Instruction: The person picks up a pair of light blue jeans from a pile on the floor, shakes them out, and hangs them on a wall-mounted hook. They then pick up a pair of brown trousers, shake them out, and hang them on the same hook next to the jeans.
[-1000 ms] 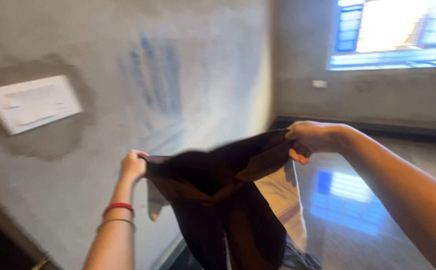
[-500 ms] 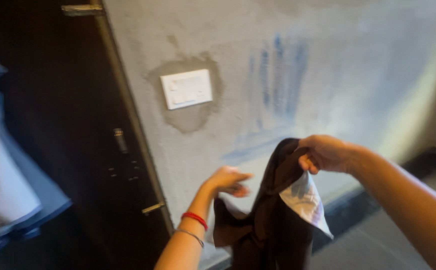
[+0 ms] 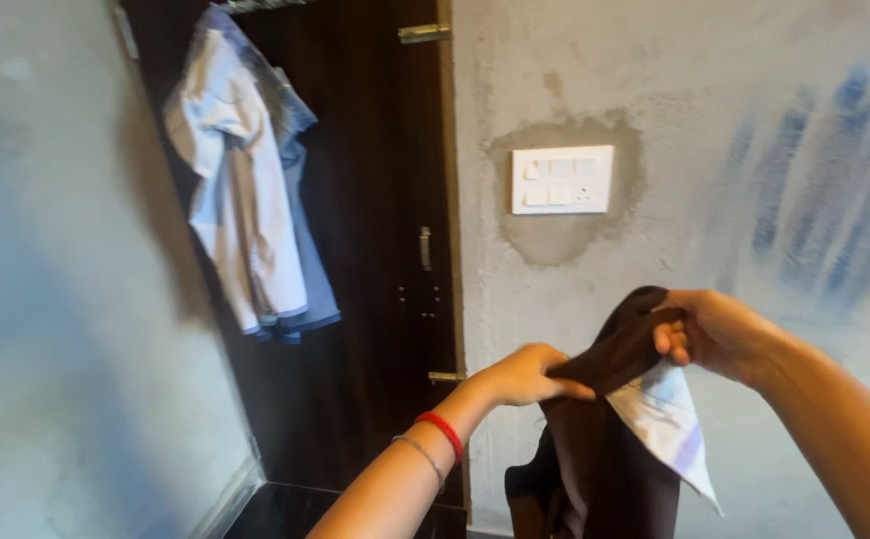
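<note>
I hold a dark brown garment [image 3: 594,449] with a white inner pocket lining [image 3: 666,424] in front of a rough grey wall. My right hand [image 3: 709,332] grips its upper edge at the top. My left hand [image 3: 525,374], with a red band and a thin bangle on the wrist, pinches the same edge a little lower and to the left. The rest of the garment hangs down between my arms and runs out of the bottom of the view.
A white switch plate [image 3: 562,180] sits on the grey wall [image 3: 754,120] above my hands. To the left stands a dark wooden door [image 3: 375,250] with metal latches, and light blue and white clothes [image 3: 245,190] hang on it. Another grey wall [image 3: 45,329] fills the left side.
My view has swung left, from the window and floor to the door and hanging clothes. My left hand let go of the garment half a second ago and now pinches its edge again.
</note>
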